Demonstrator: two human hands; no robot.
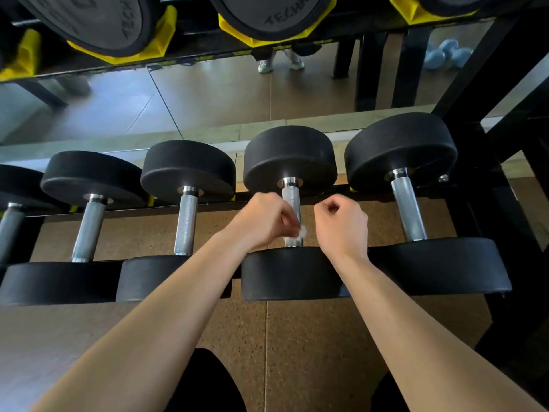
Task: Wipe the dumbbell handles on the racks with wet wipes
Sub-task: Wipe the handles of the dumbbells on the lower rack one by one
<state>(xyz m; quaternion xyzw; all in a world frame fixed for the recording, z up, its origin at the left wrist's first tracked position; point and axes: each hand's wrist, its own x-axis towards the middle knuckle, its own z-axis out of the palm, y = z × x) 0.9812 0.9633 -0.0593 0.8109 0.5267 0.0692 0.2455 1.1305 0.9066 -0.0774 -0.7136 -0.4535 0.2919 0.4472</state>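
Observation:
Several black dumbbells lie side by side on the low rack (463,221), their knurled steel handles pointing away from me. My left hand (261,218) pinches a small white wet wipe (301,231) against the left side of the second handle from the right (291,200). Most of the wipe is hidden under the fingers. My right hand (341,224) hovers just right of that handle with its fingers curled, holding nothing that I can see. The neighbouring handles, one to the left (186,221) and one to the right (408,209), are bare.
An upper shelf with big black dumbbell heads (273,13) in yellow cradles overhangs the far side. A mirror behind the rack reflects feet and light blue dumbbells (448,56). The black rack upright (487,66) stands at right. Brown speckled floor lies under the rack.

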